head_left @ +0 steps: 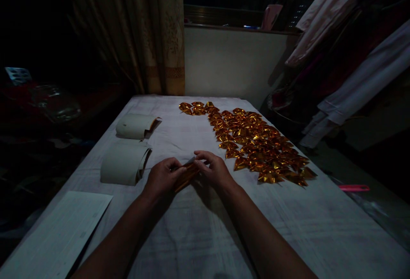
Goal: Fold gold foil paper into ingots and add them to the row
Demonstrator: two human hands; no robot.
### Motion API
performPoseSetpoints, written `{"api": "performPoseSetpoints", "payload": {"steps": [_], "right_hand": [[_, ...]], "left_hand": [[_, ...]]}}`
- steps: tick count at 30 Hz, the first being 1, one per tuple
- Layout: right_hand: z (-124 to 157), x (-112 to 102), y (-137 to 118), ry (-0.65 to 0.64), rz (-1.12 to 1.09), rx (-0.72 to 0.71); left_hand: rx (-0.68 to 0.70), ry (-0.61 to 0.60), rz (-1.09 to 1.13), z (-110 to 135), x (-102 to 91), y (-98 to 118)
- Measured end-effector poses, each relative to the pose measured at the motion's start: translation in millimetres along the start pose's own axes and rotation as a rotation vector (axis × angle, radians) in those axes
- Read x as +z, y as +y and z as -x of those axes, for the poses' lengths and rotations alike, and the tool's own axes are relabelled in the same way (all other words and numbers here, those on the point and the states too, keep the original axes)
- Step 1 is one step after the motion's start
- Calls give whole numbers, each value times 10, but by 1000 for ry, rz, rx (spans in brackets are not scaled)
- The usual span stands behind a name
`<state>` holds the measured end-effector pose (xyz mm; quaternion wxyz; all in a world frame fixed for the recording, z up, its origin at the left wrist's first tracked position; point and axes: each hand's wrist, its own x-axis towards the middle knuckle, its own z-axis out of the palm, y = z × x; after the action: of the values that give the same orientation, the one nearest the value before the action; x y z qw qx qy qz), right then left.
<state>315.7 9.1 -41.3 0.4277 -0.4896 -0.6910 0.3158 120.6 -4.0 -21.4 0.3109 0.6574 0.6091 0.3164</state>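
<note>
Both my hands meet over the middle of a cloth-covered table (205, 227). My left hand (162, 176) and my right hand (213, 168) are closed on the same sheet of gold foil paper (185, 177), which slants between them; its far edge shows a pale reverse side. Just right of my right hand lies a wide spread of several folded gold foil pieces (253, 140), running from the table's far middle to its right edge.
Two curled stacks of pale paper (126, 163) (136, 126) lie to the left of my hands. A flat white sheet (60, 232) sits at the near left corner. A curtain (144, 31) hangs behind the table, clothes (346, 57) to the right.
</note>
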Motion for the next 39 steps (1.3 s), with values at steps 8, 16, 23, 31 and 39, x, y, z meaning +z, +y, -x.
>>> {"api": "performPoseSetpoints", "payload": {"steps": [8, 16, 23, 31, 39], "right_hand": [[-17, 18, 26, -41, -78, 59], [-24, 38, 108, -95, -329, 203], [-19, -6, 47, -113, -214, 223], [-14, -34, 1, -136, -195, 170], [-6, -44, 0, -160, -244, 191]], "left_hand": [[31, 9, 4, 16, 6, 14], [35, 18, -30, 30, -9, 49], [37, 14, -81, 27, -16, 78], [13, -6, -36, 27, -12, 54], [-44, -13, -14, 26, -29, 86]]}}
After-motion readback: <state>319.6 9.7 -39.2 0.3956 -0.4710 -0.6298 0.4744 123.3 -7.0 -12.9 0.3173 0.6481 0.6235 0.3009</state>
